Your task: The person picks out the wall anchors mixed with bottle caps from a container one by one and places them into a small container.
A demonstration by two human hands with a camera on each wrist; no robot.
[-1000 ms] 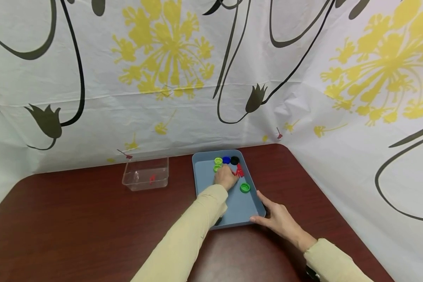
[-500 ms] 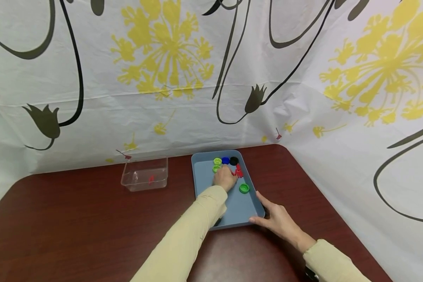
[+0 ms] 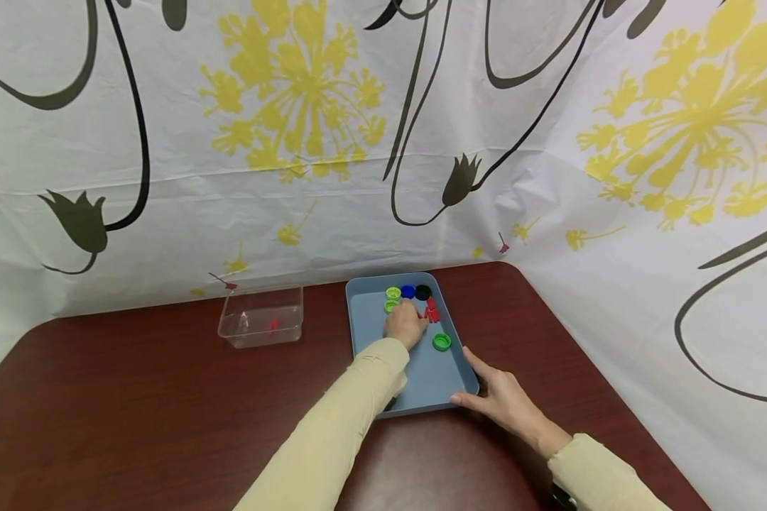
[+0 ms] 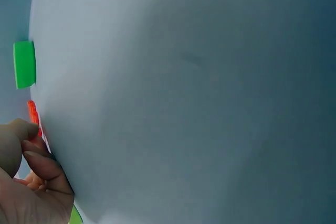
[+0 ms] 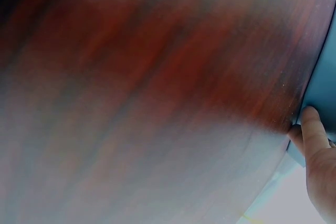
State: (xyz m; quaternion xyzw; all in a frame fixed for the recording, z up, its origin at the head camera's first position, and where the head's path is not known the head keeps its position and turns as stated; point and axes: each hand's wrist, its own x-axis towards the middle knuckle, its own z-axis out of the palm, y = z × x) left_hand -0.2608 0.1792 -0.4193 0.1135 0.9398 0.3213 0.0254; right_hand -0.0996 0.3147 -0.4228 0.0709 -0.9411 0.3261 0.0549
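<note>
My left hand (image 3: 404,323) reaches into the blue-grey tray (image 3: 422,397), fingers curled. Its thumb and fingertips pinch a small red plastic piece (image 4: 33,113), mostly covered by the fingers in the left wrist view. Just right of this hand lie more red pieces (image 3: 432,311). A green round cap (image 3: 442,342) sits nearer me. Two lime-green caps (image 3: 393,292), a blue cap (image 3: 408,291) and a black cap (image 3: 423,292) are grouped at the tray's far end. My right hand (image 3: 511,401) holds the tray's near right corner, thumb at the front rim, fingers along the right side.
A clear plastic box (image 3: 262,316) with a small red piece (image 3: 273,326) inside stands left of the tray, near the table's back edge. The brown table (image 3: 166,411) meets a white flower-patterned sheet (image 3: 358,234) behind and to the right.
The whole head view has shifted very slightly. Both hands keep their places at the tray, and the caps and red pieces stay where they were.
</note>
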